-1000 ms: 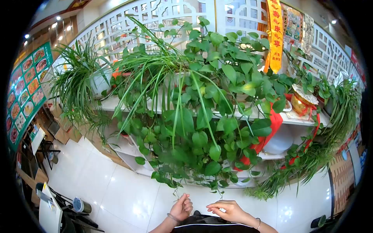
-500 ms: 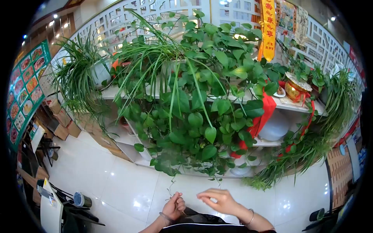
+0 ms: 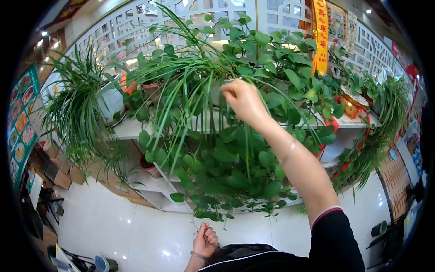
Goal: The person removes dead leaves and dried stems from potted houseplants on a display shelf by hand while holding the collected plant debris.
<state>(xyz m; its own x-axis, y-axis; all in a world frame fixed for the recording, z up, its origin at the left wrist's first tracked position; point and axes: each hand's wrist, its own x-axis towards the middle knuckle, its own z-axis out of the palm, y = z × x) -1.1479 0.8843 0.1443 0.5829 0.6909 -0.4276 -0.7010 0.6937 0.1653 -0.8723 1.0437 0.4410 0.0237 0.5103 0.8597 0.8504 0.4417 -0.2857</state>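
Note:
My right hand [image 3: 244, 100] reaches up to the shelf top, its fingers pinched together among the long narrow leaves of a spider plant [image 3: 181, 72]. Whether a leaf is between those fingertips I cannot make out. Low in front of my body, my left hand [image 3: 205, 240] is closed around a thin, dry-looking stem [image 3: 194, 224] whose end pokes out above the fingers. Broad-leaved trailing vines [image 3: 235, 154] hang down over the shelf front below my right hand.
A white shelf [image 3: 129, 131] runs across, backed by a white lattice screen [image 3: 222, 18]. Another spider plant in a white pot [image 3: 110, 104] stands left. A gold pot with red ribbon [image 3: 353, 106] is at right. A bucket [image 3: 105, 263] stands on the tiled floor [image 3: 149, 231].
My right hand has risen from beside my left hand up to the spider plant leaves. The left hand stays low, still closed on the stem. The view has shifted slightly.

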